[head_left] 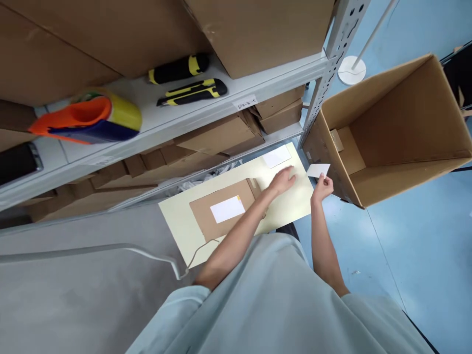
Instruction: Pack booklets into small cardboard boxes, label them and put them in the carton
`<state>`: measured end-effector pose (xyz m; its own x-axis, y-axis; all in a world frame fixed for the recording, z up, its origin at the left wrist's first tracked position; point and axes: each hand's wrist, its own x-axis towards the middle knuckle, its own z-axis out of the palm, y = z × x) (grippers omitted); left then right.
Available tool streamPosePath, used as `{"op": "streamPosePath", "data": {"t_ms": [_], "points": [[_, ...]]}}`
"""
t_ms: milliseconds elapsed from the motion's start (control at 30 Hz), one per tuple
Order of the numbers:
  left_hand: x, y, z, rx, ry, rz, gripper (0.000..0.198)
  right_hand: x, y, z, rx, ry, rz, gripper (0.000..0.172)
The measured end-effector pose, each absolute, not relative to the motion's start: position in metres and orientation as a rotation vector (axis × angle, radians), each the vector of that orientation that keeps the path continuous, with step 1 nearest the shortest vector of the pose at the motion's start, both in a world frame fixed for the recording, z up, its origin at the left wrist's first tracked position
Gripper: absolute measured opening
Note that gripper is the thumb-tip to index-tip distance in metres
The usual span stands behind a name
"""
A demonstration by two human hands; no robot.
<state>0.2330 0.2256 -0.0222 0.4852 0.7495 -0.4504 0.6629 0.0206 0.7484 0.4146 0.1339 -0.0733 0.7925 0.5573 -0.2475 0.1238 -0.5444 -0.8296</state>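
My right hand pinches a small white sheet of paper by its lower edge, just past the right side of a pale cream board. My left hand is over the right part of that board, fingers stretched out and slightly blurred, holding nothing I can see. Beyond it, near the board's far edge, lies a white paper rectangle. A flat brown cardboard box rests on the board under my left forearm. On its top is a white label with a small yellow-orange corner mark.
A tall cardboard box with an open top stands right. On the metal shelf ahead are two black-and-yellow utility knives and an orange, blue and yellow tape dispenser. Cardboard boxes fill the shelves. A cable runs left.
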Motion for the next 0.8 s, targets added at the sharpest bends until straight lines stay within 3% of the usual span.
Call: {"op": "streamPosePath", "data": {"t_ms": [100, 400, 600, 800], "points": [[0.222, 0.172, 0.017, 1.47, 1.135, 0.305, 0.054, 0.386, 0.126, -0.027, -2.128, -0.616, 0.401, 0.04], [0.133, 0.092, 0.112, 0.806, 1.06, 0.748, 0.071, 0.267, 0.067, 0.08, -1.739, -1.606, 0.718, 0.021], [0.052, 0.046, 0.119, 0.605, 1.211, 0.887, 0.073, 0.212, 0.034, 0.108, -1.294, -2.04, 0.791, 0.019], [-0.027, 0.012, 0.117, 0.662, 1.207, 0.782, 0.075, 0.193, 0.057, 0.146, -1.221, -2.083, 0.942, 0.016]]}}
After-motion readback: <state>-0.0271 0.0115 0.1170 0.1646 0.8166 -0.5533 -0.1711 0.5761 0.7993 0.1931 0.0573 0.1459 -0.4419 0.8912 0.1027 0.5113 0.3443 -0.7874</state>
